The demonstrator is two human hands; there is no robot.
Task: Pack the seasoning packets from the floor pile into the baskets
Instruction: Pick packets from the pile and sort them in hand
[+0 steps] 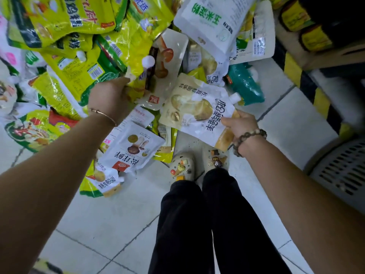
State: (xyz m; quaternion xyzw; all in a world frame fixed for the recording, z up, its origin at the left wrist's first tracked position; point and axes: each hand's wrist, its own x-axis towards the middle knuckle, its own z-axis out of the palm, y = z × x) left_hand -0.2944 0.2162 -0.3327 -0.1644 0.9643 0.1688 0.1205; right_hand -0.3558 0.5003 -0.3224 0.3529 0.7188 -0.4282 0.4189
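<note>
Right now your right hand (240, 125) pinches the cream spouted pouch (194, 113) by its right edge, thumb on the printed face. The pouch is held face up over the near edge of the floor pile (83, 62). Its spout (235, 98) points away from you, toward the yellow-and-black striped kerb (292, 69); its long axis is unclear. Your left hand (110, 95) rests on a yellow packet (136, 84) in the pile, but its fingers are hidden, so its grip cannot be told. Bare white tile (286, 119) lies between the pouch and the grey slotted basket (339, 171) at your right. Your shoes (183, 165) stand just beside the pile.
</note>
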